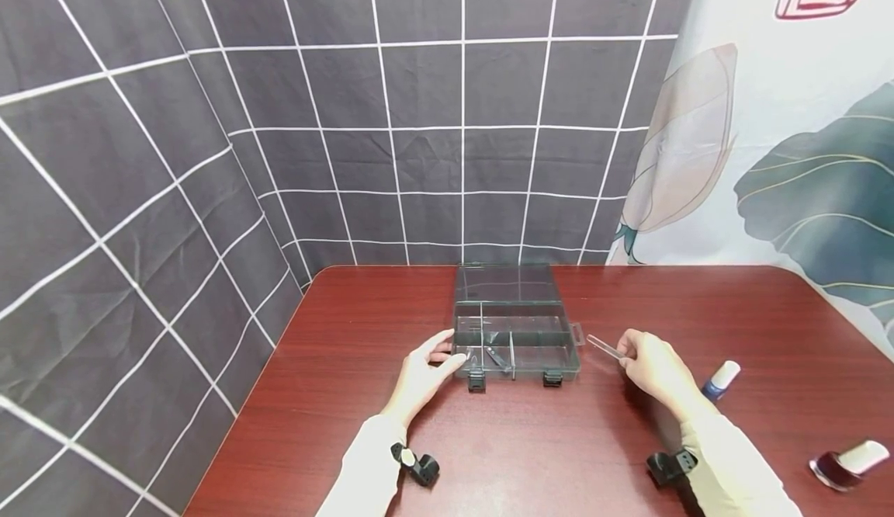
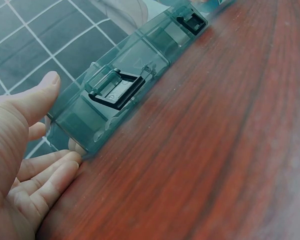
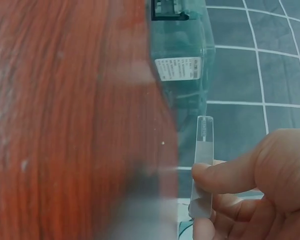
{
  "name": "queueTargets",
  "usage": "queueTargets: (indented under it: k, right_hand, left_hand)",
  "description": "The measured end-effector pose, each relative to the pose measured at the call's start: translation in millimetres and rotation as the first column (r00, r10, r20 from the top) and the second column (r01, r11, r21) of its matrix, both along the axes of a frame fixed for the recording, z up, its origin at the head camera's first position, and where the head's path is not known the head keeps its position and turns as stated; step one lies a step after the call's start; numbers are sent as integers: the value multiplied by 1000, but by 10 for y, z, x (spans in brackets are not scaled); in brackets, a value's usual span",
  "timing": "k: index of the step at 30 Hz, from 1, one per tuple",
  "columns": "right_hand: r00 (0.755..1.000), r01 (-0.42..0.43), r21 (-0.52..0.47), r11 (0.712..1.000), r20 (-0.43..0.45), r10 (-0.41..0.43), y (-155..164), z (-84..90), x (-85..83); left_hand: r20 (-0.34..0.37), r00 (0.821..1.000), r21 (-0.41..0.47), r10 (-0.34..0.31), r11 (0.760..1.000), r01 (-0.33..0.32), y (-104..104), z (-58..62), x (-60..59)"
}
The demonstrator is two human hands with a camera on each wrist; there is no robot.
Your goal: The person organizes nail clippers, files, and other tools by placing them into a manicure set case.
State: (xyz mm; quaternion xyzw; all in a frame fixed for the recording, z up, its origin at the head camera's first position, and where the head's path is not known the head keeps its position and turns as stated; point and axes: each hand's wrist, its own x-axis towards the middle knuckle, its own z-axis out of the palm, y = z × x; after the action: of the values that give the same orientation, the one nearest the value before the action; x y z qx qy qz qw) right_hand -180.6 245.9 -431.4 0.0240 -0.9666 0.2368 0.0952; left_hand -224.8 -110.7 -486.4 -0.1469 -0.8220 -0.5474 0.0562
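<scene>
A clear green-grey plastic organizer box (image 1: pixel 538 362) lies with its lid (image 1: pixel 506 282) laid back. My left hand (image 1: pixel 427 366) holds its left end, thumb over the rim and fingers against the side wall; the left wrist view shows fingertips low at the corner. Inside a front compartment lies a small metal nail clipper (image 1: pixel 498 359), with small clear pieces nearby. To the right of the box, my right hand (image 1: pixel 653 366) pinches a clear glass nail file (image 3: pixel 205 145) between thumb and fingers. Its free end points toward the box.
A blue nail polish bottle (image 1: pixel 721 379) with a white cap is just beyond my right wrist. Another, dark red nail polish bottle (image 1: pixel 847 464) lies near the right edge of the table (image 1: pixel 559 455). Grey tiled-pattern cloth (image 1: pixel 419 160) hangs behind the table.
</scene>
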Motion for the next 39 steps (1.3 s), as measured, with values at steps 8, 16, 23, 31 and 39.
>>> queueTargets:
  k: [8, 16, 23, 31, 39]
  right_hand:
    - [1000, 2, -9, 1000, -12, -2, -55, 61, -13]
    - [998, -12, -21, 1000, -62, 11, -171, 108, -43]
    - [993, -63, -53, 997, -106, 57, -303, 166, -54]
    - [981, -137, -73, 988, -151, 124, -447, 160, -89]
    - [955, -215, -64, 974, -221, 196, -610, 127, -126]
  left_hand:
    - [-12, 1000, -3, 4, 1000, -4, 3, -6, 1]
    - [-2, 1000, 3, 10, 1000, -10, 0, -21, 8]
    - [4, 1000, 16, -6, 1000, 6, 3, -13, -2]
    - [9, 1000, 6, 4, 1000, -4, -5, 9, -8]
    - [3, 1000, 5, 7, 1000, -7, 9, 5, -10]
